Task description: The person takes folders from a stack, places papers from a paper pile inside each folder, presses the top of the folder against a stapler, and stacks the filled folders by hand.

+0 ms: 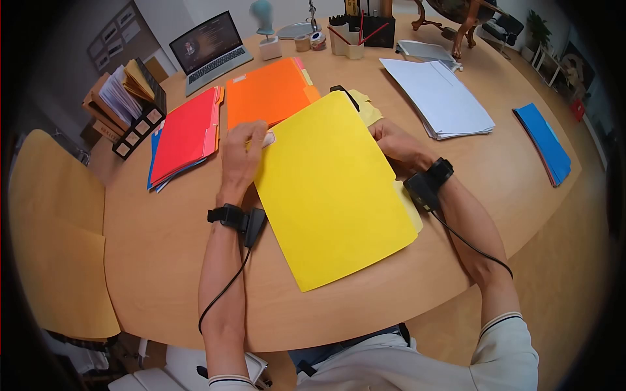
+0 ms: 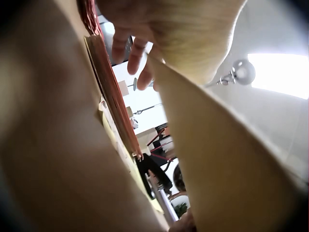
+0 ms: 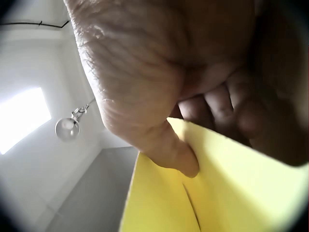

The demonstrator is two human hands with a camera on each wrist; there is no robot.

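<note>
A yellow folder (image 1: 336, 189) is held tilted above the table's middle, its lower corner toward the person. At its upper left edge the left hand (image 1: 242, 156) grips it; the left wrist view shows this hand (image 2: 178, 36) with several fingertips hanging beyond the folder's edge (image 2: 207, 130). The right hand (image 1: 403, 146) holds the upper right edge. In the right wrist view the right hand's thumb lies on the yellow sheet (image 3: 227, 164), with the other fingers (image 3: 224, 104) curled behind it. More yellow sheets (image 1: 365, 107) show behind the folder's top.
Orange folders (image 1: 267, 91) and red folders (image 1: 186, 137) lie at the left, near a file holder (image 1: 140, 133) and a laptop (image 1: 212, 52). White papers (image 1: 443, 98) and blue folders (image 1: 544, 143) lie at the right. Pen holders (image 1: 347, 42) stand at the back.
</note>
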